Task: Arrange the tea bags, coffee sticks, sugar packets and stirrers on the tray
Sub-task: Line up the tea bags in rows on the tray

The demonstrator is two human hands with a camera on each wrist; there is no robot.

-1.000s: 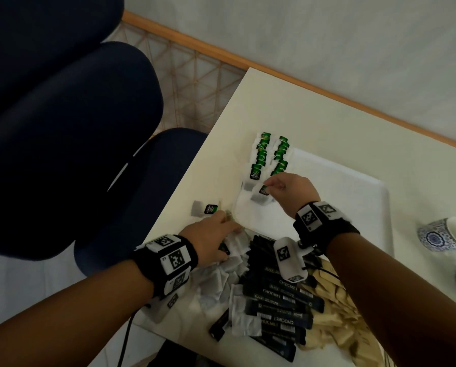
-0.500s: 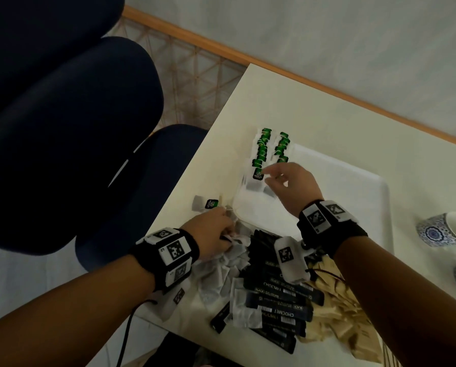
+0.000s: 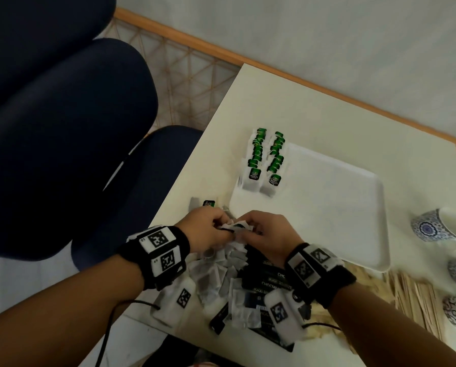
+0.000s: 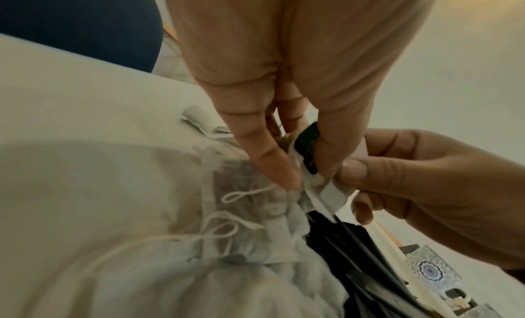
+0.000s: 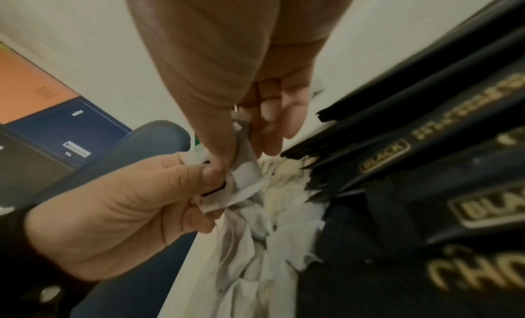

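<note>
both the left hand (image 3: 208,229) and right hand (image 3: 270,233) pinched one tea bag (image 3: 237,225) above the heap, probably untangling it before laying it on the tray (image 3: 353,221).

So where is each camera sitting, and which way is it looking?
Head: on the person's head, looking down at the table, white tray, both forearms and hands.
Left wrist: on the left wrist, looking along the left hand at a tea bag it pinches; the right hand shows too.
Right wrist: on the right wrist, looking along the right hand at the tea bag; the left hand shows.
Shared: both wrist views show that tea bag and the black coffee sticks.
</note>
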